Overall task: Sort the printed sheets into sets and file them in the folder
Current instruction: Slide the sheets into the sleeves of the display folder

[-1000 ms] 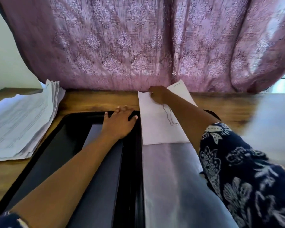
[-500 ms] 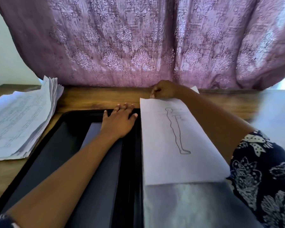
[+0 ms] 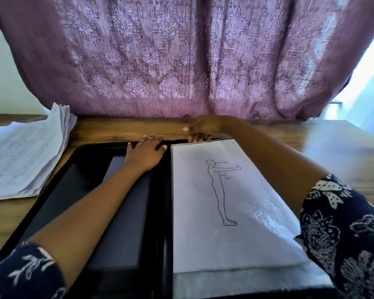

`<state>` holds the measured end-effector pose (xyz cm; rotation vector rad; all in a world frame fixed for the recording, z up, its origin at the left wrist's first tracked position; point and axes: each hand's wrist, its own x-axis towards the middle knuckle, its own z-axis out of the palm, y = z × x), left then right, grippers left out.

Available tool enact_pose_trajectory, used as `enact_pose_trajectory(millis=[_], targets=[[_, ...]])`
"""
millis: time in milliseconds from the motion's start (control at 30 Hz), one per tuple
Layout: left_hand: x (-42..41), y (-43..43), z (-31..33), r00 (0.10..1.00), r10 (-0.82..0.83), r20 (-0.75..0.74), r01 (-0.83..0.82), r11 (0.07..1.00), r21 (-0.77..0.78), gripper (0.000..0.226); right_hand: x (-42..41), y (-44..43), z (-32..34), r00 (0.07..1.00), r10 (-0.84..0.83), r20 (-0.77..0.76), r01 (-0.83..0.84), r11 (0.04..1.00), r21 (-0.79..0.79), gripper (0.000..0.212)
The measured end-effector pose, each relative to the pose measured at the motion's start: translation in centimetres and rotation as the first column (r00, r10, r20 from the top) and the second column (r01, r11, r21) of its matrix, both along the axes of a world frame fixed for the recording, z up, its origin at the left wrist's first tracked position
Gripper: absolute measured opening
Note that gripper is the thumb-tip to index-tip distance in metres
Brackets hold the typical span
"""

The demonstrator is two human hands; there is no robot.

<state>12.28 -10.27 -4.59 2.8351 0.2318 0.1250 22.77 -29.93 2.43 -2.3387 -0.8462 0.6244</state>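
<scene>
R hand point(image 3: 200, 129) pinches sheet point(image 3: 225, 201) top edge; L hand point(image 3: 146, 153) fingers point(image 3: 152, 139) flat on folder point(image 3: 84, 169). Risk: skewed push creases sheet in sleeve point(image 3: 246, 281).

A mauve curtain point(image 3: 181, 61) is hanging across the back, its damask pattern catching light, its hem dropping behind the far edge of the table point(image 3: 333, 152). The wooden table is running the full width below it. A pale wall point(image 3: 0, 83) is showing at the left beside the curtain. At the right, daylight is pouring through a window point(image 3: 371, 83) past the curtain's edge and is glaring off the table there.
</scene>
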Motion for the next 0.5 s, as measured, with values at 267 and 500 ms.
enact_pose_trajectory(millis=[267,500], targets=[[0.2,0.1,-0.2,1.0,-0.003,-0.009,0.003,1.0,0.018,0.052,-0.9,0.8,-0.6,0.997,-0.07,-0.026,0.069,0.997,-0.027,0.057],[0.6,0.4,-0.6,1.0,-0.005,0.006,0.005,1.0,0.024,0.052,0.3,-2.6,0.5,0.999,-0.042,-0.007,0.041,0.989,-0.142,0.048]])
